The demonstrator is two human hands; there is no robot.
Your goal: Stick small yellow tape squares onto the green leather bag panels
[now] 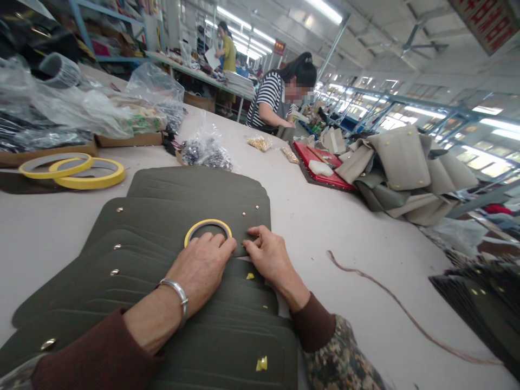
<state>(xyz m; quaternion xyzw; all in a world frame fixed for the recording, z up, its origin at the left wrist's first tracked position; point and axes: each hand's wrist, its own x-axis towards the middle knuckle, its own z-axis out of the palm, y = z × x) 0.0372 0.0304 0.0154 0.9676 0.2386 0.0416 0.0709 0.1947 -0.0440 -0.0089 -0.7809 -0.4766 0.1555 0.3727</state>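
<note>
Overlapping dark green panels (162, 216), leather-like with rounded corners, lie fanned out before me. Gold studs (119, 209) dot their left side, and smaller ones sit near the upper right edge. My left hand (205, 257) is closed on a thin roll of yellow tape (208, 222), held over the panels. Just right of it, my right hand (266, 252) has thumb and forefinger bent towards each other at a panel's right edge; whatever lies between them is too small to make out. Bits of yellow tape (262, 363) stick to the nearer panels.
More yellow tape rolls (89, 173) lie at the left. Ahead are bags of small metal parts (259, 143) and a red board (314, 157). Beige panels (400, 160) are heaped at the right, beyond a brown cord (385, 292). A person in stripes (268, 97) works across the table.
</note>
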